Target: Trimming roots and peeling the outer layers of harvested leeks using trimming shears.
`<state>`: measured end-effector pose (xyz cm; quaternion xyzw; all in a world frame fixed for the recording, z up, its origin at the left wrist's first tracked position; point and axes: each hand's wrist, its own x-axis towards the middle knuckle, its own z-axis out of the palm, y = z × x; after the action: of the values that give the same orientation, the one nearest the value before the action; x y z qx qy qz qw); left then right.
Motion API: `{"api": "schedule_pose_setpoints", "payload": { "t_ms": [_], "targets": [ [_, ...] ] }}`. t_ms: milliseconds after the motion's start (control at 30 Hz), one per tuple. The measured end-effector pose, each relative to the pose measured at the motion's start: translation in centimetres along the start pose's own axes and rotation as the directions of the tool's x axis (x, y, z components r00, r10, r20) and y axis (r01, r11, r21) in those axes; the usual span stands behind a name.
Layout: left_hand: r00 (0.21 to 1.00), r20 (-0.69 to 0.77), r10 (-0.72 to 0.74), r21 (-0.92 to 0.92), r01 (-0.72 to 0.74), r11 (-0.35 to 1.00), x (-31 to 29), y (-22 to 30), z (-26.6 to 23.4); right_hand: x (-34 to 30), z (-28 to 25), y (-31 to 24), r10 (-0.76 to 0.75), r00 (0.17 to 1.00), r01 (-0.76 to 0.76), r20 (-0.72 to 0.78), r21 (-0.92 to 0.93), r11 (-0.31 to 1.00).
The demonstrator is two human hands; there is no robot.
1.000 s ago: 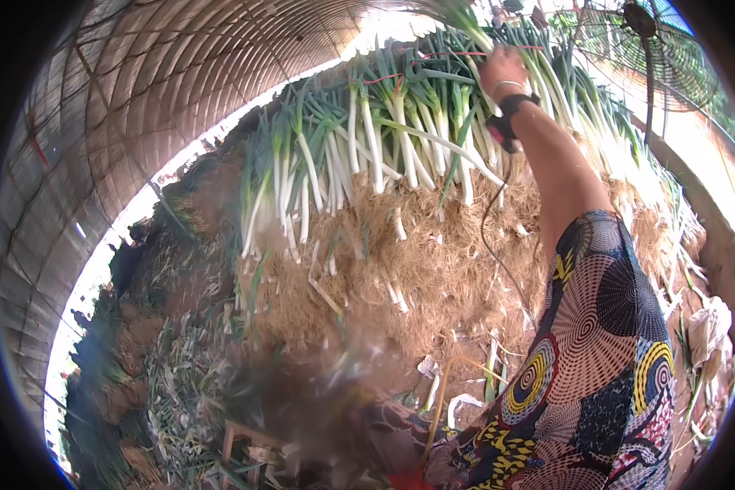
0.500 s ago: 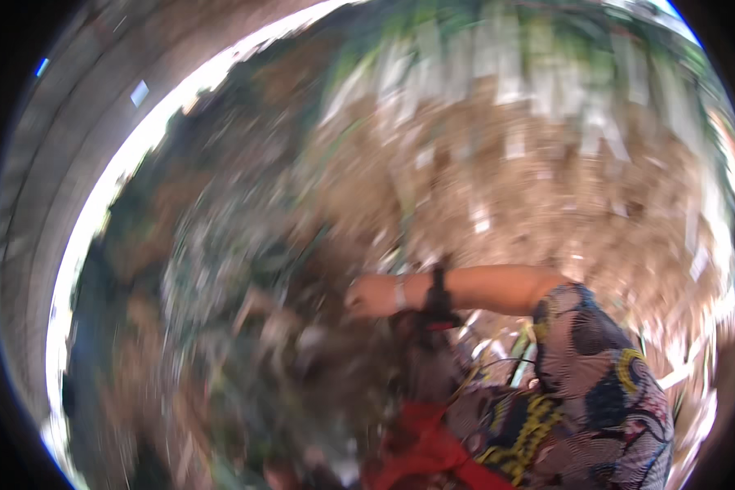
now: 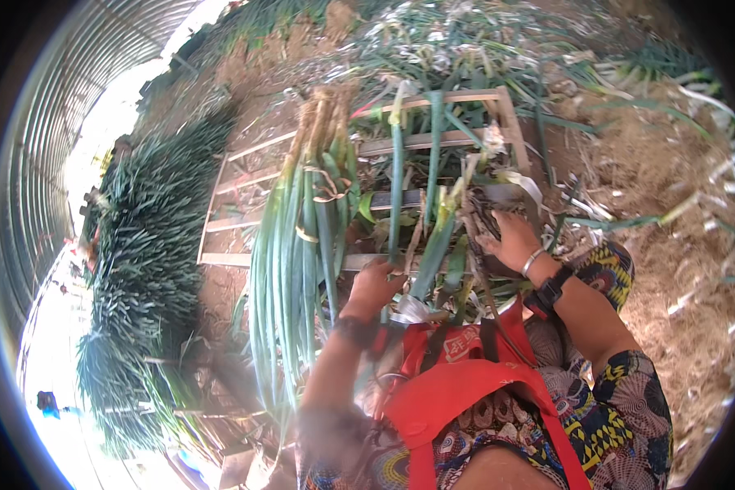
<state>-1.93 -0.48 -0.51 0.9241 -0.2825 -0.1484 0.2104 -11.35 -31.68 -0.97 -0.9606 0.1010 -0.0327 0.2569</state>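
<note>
A tied bundle of long green onions (image 3: 290,261) lies across a low wooden slatted rack (image 3: 220,259), roots at the far end, leaves hanging over the near edge. My left hand (image 3: 373,286) is at that near edge, just right of the bundle; its thumb and bent fingers look apart, with nothing visible in them. Farther right, my right hand (image 3: 513,242) reaches over the rack, thumb and forefinger apart beside thin brown stalks (image 3: 475,220). Between the hands are loose onion stalks (image 3: 437,249), partly yellowed. Contact with the stalks is not clear.
A thick heap of green onions (image 3: 151,253) spreads along the left. Loose leaves and trimmings (image 3: 465,45) litter the ground beyond the rack. Brown soil or root debris (image 3: 678,269) covers the right side. A ribbed curved wall (image 3: 90,90) rises at far left.
The view has swung from a blurred look at piled onions to the rack and tied bundle. Both hands now show over the rack; earlier only one arm was plain.
</note>
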Motion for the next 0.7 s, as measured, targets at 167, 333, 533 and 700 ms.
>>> {"api": "schedule_pose_setpoints", "payload": {
  "t_ms": [167, 333, 533, 700],
  "targets": [
    [0.996, -0.089, -0.025, -0.076, 0.019, 0.997, 5.6, 0.5, -6.1, 0.0, 0.3, -2.6, -0.060, 0.998, 0.060, 0.004, -0.017, 0.998],
    [0.908, -0.344, -0.239, 0.048, 0.271, 0.961, 14.6, -4.3, -10.5, 0.5, 1.1, -3.3, 0.070, 0.995, -0.062, 0.074, -0.116, 0.991],
    [0.826, -0.405, -0.392, 0.147, 0.482, 0.864, 22.5, -12.5, -12.6, 1.3, 1.8, -2.8, 0.084, 0.992, -0.074, 0.099, -0.093, 0.993],
    [0.813, -0.340, -0.472, 0.171, 0.547, 0.820, 27.4, -14.4, -10.5, 1.5, 1.0, -1.4, 0.090, 0.988, -0.100, 0.122, 0.078, 0.992]
  ]
}}
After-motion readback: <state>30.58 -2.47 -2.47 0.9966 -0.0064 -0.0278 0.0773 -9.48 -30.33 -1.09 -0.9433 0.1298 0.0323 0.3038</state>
